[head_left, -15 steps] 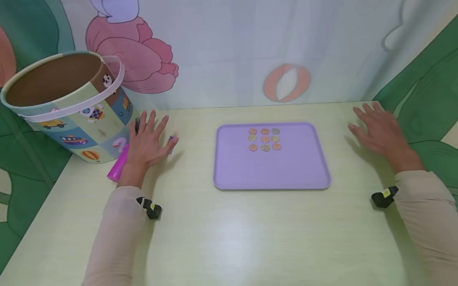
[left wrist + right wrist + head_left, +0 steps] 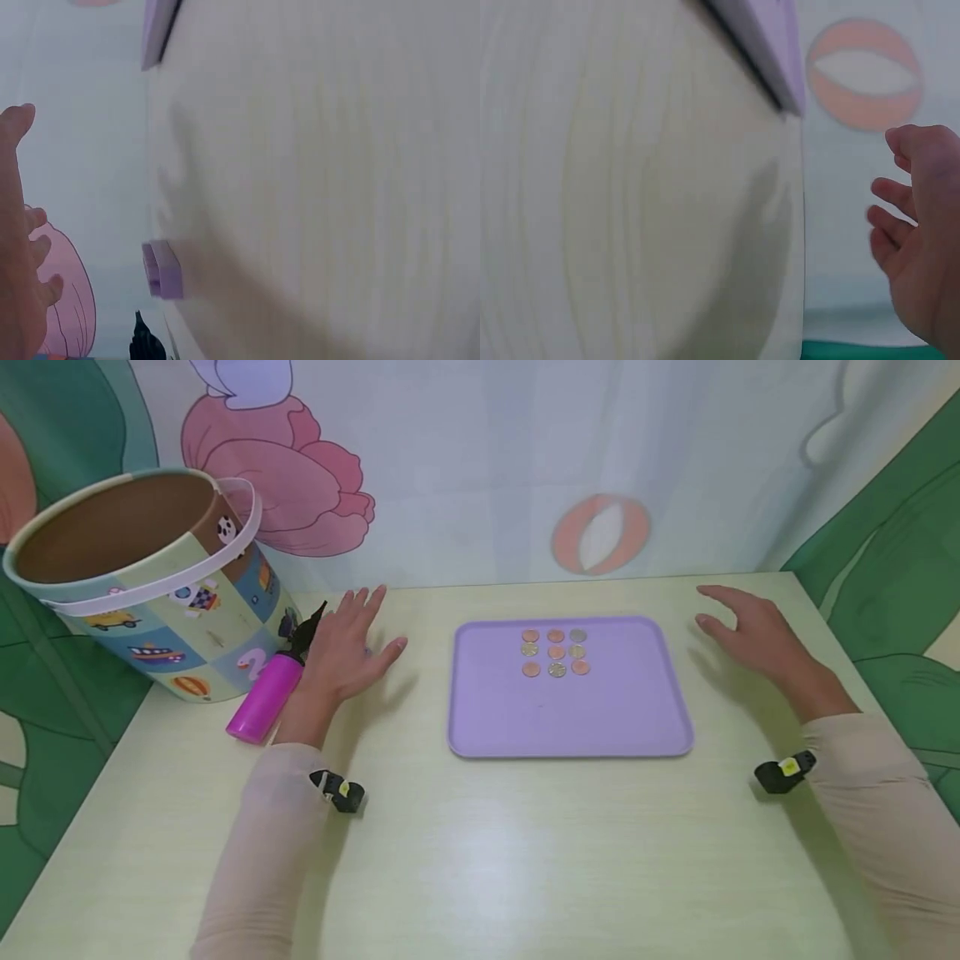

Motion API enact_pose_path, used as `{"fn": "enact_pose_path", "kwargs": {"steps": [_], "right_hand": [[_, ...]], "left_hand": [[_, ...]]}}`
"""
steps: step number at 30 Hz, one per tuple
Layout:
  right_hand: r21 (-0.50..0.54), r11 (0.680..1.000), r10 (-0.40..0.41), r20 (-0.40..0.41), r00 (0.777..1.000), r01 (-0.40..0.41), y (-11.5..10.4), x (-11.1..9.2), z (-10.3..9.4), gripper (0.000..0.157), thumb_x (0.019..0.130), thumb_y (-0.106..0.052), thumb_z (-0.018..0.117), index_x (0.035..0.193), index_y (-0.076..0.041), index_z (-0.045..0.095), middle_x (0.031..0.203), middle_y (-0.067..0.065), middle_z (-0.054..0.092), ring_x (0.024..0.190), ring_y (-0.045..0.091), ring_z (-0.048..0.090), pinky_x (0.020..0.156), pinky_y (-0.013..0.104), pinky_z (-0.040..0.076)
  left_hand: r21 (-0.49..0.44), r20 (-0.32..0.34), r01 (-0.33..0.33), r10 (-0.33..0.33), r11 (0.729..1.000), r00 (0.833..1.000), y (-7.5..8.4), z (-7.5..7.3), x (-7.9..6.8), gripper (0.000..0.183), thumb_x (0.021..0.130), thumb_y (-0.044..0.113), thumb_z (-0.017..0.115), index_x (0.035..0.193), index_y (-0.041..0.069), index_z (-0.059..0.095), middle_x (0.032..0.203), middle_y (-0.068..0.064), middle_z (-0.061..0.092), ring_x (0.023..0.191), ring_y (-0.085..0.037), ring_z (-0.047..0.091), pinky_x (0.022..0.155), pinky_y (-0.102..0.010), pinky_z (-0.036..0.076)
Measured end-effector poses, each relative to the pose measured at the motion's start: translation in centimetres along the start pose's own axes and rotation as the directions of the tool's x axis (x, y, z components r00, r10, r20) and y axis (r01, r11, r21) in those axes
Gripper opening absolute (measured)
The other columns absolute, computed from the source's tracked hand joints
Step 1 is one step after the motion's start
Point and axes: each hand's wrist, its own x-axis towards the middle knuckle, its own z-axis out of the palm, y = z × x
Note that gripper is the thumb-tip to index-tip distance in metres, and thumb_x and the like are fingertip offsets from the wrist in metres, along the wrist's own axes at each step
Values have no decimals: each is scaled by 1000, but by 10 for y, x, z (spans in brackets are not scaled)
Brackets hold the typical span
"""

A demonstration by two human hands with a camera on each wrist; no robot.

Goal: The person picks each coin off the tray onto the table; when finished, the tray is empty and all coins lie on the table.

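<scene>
My left hand (image 2: 341,647) hovers over the table left of the tray, fingers spread and holding nothing. Partly behind its wrist lies a magenta bottle (image 2: 264,700) with a black nozzle (image 2: 307,631). A small purple open-topped box (image 2: 169,271) shows below the left hand in the left wrist view; in the head view the hand hides nearly all of it. On the purple tray (image 2: 570,727), several copper and silver coins (image 2: 556,652) lie in neat rows. My right hand (image 2: 768,639) is in the air to the right of the tray, fingers loosely bent, with nothing in it.
A large patterned bucket (image 2: 191,635) with a white handle (image 2: 172,589) stands at the back left of the pale table (image 2: 480,852). Behind the table hangs a printed curtain (image 2: 465,485), and green fabric (image 2: 900,577) borders the right side.
Both hands have moved inward: the left one to the right, uncovering more of the magenta bottle, and the right one to the left, its fingers now less spread. Tray and coins stay put.
</scene>
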Motion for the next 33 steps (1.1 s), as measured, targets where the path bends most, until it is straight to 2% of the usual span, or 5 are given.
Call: {"fn": "enact_pose_path", "kwargs": {"steps": [7,10,21,29,33], "right_hand": [[277,956,75,72,995,-93,-38,3,18,49,104,-25,56,148,-3,50,148,22,56,112,-9,58,93,3,47],[322,942,58,125,990,-96,-53,5,26,47,104,-20,56,147,-3,51,144,23,58,98,-20,51,84,-2,43],[355,933,-18,218,976,-62,-76,9,47,47,100,-14,62,144,0,54,138,25,62,93,-13,59,83,5,47],[337,940,-138,235,962,53,-82,16,66,41,93,-2,67,133,9,60,127,30,67,105,34,72,81,6,48],[307,947,-176,247,953,95,-85,20,74,39,90,2,69,128,11,63,121,31,69,97,37,73,78,8,50]], "left_hand": [[-326,36,98,-92,940,995,22,4,4,82,98,50,55,165,24,15,170,-10,28,156,-34,29,125,-61,28],[-407,32,94,-89,909,996,31,9,6,76,100,44,57,163,18,25,166,-11,37,150,-33,41,124,-56,35],[-619,139,195,-139,761,981,64,30,22,70,100,38,60,160,14,33,162,-15,41,147,-35,46,120,-49,43],[-729,221,319,-233,606,947,77,49,32,72,98,31,64,159,10,33,162,-13,41,147,-32,46,119,-45,44],[-747,247,352,-256,564,934,77,54,31,71,97,25,65,158,7,34,161,-14,43,147,-31,47,119,-44,45]]}}
